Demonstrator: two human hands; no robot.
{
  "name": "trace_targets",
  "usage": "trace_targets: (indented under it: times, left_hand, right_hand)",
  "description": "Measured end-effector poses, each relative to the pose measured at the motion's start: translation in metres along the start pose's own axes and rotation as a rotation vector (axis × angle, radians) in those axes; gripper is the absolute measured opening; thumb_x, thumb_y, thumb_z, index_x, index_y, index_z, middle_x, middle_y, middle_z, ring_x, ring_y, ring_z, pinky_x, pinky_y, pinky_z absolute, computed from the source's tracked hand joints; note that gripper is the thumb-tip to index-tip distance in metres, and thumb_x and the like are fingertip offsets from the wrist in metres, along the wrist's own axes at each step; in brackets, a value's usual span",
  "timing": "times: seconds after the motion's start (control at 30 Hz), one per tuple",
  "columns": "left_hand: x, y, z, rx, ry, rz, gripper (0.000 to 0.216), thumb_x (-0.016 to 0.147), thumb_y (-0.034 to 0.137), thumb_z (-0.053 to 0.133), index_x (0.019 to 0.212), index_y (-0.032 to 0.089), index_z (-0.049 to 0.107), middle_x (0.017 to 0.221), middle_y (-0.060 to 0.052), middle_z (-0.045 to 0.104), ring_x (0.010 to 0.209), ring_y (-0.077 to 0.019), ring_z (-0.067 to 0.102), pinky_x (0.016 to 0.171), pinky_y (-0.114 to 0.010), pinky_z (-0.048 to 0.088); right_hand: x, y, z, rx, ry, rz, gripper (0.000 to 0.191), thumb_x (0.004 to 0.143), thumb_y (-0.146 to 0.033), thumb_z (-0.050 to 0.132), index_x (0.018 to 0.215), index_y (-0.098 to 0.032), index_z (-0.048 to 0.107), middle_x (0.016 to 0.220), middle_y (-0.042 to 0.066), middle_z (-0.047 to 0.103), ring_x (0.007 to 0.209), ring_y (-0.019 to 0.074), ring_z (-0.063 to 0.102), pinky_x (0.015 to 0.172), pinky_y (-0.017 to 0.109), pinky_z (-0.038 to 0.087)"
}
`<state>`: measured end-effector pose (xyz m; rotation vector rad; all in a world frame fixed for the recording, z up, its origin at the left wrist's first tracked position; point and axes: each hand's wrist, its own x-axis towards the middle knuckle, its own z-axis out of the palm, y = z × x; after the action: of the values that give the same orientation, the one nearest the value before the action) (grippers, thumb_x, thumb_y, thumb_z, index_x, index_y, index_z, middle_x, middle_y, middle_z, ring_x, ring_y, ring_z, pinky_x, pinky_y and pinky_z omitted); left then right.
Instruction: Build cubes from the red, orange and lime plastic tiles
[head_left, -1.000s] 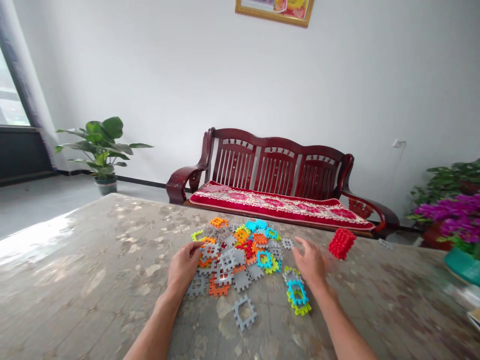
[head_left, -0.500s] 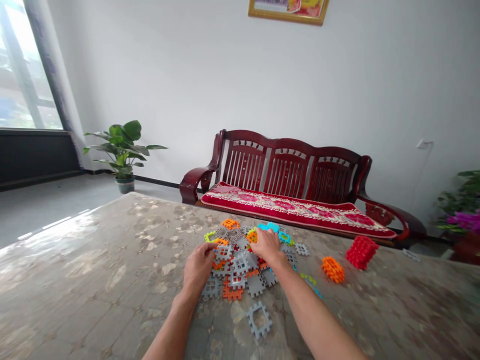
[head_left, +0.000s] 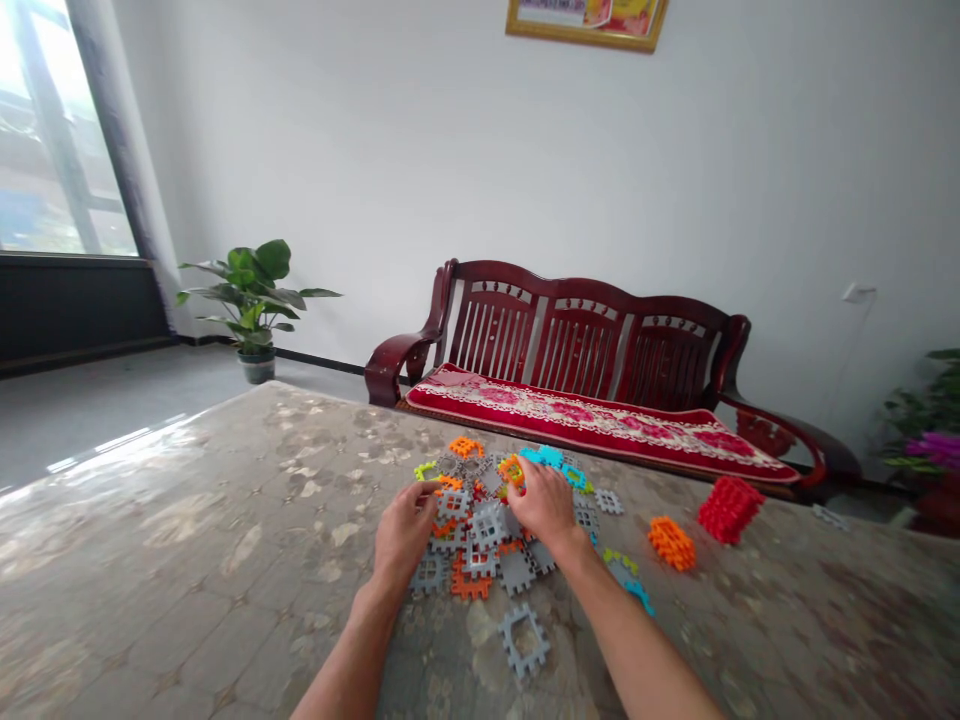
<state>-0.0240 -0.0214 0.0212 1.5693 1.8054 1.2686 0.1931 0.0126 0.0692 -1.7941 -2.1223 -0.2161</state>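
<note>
A heap of interlocking plastic tiles, mostly grey with orange, blue and lime ones, lies between my hands. My right hand (head_left: 546,505) curls over its far right side, fingers closed on an orange building tile (head_left: 512,469) with a lime part at it. My left hand (head_left: 406,528) rests at the left edge, fingers bent together beside a grey windowed tile (head_left: 454,503) and a small orange tile (head_left: 450,483); what is between its fingertips is hidden. A loose grey frame tile (head_left: 523,640) lies nearer to me.
To the right stand a red built block (head_left: 729,510) and an orange built block (head_left: 672,543). Lime, grey and blue tiles (head_left: 628,580) lie near my right forearm. The patterned tablecloth (head_left: 247,560) covers the table; a wooden bench (head_left: 577,330) stands behind it.
The whole view has shifted slightly. My right hand has drawn a little nearer, and the orange tile at its fingertips looks turned. The left hand stays about where it was.
</note>
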Motion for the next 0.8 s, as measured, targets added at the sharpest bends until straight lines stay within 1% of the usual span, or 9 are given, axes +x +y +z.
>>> trace_targets:
  times: [0.1,0.17,0.23,0.33,0.4,0.5,0.6,0.7,0.8]
  left_hand:
    - [-0.001,0.004,0.002,-0.084,0.003,0.088,0.035,0.088,0.041,0.050,0.108,0.021,0.070,0.111,-0.006,0.071,0.096,-0.0191,0.067,0.088,-0.030,0.051]
    - [-0.003,0.007,0.003,-0.079,-0.005,0.161,0.036,0.087,0.044,0.053,0.111,0.022,0.069,0.117,-0.007,0.069,0.105,-0.0203,0.065,0.095,-0.033,0.049]
    - [-0.006,0.011,0.005,-0.058,-0.014,0.244,0.039,0.085,0.042,0.058,0.118,0.024,0.066,0.123,-0.006,0.065,0.114,-0.0212,0.060,0.101,-0.035,0.046]
    - [-0.011,0.015,0.008,-0.040,-0.036,0.381,0.052,0.079,0.033,0.067,0.130,0.026,0.059,0.132,-0.006,0.060,0.124,-0.0220,0.054,0.107,-0.036,0.043]
    - [-0.012,0.015,0.011,-0.008,-0.063,0.437,0.050,0.076,0.028,0.069,0.126,0.027,0.063,0.133,-0.006,0.060,0.124,-0.0230,0.053,0.108,-0.038,0.042]
    - [-0.009,0.010,0.013,0.048,-0.088,0.454,0.033,0.076,0.028,0.068,0.109,0.029,0.072,0.127,-0.005,0.064,0.119,-0.0245,0.057,0.106,-0.042,0.043]
    - [-0.003,0.003,0.011,0.033,-0.039,0.418,0.029,0.081,0.039,0.062,0.104,0.026,0.073,0.120,-0.006,0.068,0.115,-0.0248,0.060,0.105,-0.044,0.044]
    - [0.003,-0.003,0.005,0.015,0.057,0.277,0.033,0.084,0.043,0.054,0.102,0.024,0.073,0.112,-0.006,0.071,0.109,-0.0246,0.063,0.101,-0.041,0.046]
    - [0.005,-0.005,-0.001,0.065,0.141,0.103,0.036,0.084,0.040,0.049,0.106,0.024,0.072,0.110,-0.007,0.071,0.105,-0.0247,0.064,0.096,-0.039,0.048]
  right_hand:
    - [-0.013,0.000,-0.008,0.094,0.038,0.008,0.044,0.084,-0.033,0.056,0.126,-0.024,0.062,0.113,0.007,0.073,0.102,0.0232,0.066,0.091,0.033,0.046]
    - [-0.022,-0.001,-0.012,0.174,0.045,0.013,0.044,0.082,-0.035,0.058,0.125,-0.025,0.064,0.113,0.005,0.073,0.103,0.0227,0.066,0.092,0.032,0.047]
    - [-0.030,-0.004,-0.015,0.275,0.017,0.008,0.045,0.081,-0.036,0.058,0.124,-0.025,0.065,0.112,0.004,0.074,0.098,0.0215,0.068,0.089,0.031,0.049]
    - [-0.038,-0.011,-0.020,0.409,-0.034,-0.029,0.046,0.080,-0.037,0.059,0.124,-0.024,0.066,0.112,0.003,0.074,0.095,0.0198,0.069,0.087,0.029,0.052]
    - [-0.042,-0.015,-0.024,0.441,-0.028,-0.064,0.046,0.079,-0.036,0.061,0.123,-0.024,0.066,0.115,0.003,0.073,0.099,0.0198,0.069,0.090,0.028,0.051]
    - [-0.046,-0.012,-0.031,0.410,0.040,-0.058,0.045,0.079,-0.035,0.060,0.123,-0.025,0.066,0.115,0.003,0.073,0.101,0.0201,0.068,0.092,0.029,0.050]
    - [-0.051,0.017,-0.037,0.327,0.158,0.020,0.045,0.081,-0.034,0.058,0.124,-0.023,0.066,0.113,0.005,0.074,0.098,0.0205,0.068,0.091,0.030,0.050]
    - [-0.061,0.071,-0.041,0.186,0.272,0.146,0.044,0.084,-0.037,0.054,0.124,-0.021,0.065,0.107,0.007,0.075,0.094,0.0217,0.068,0.087,0.032,0.050]
    - [-0.079,0.131,-0.044,-0.004,0.347,0.316,0.046,0.085,-0.039,0.052,0.123,-0.017,0.066,0.102,0.012,0.075,0.093,0.0250,0.068,0.084,0.034,0.049]
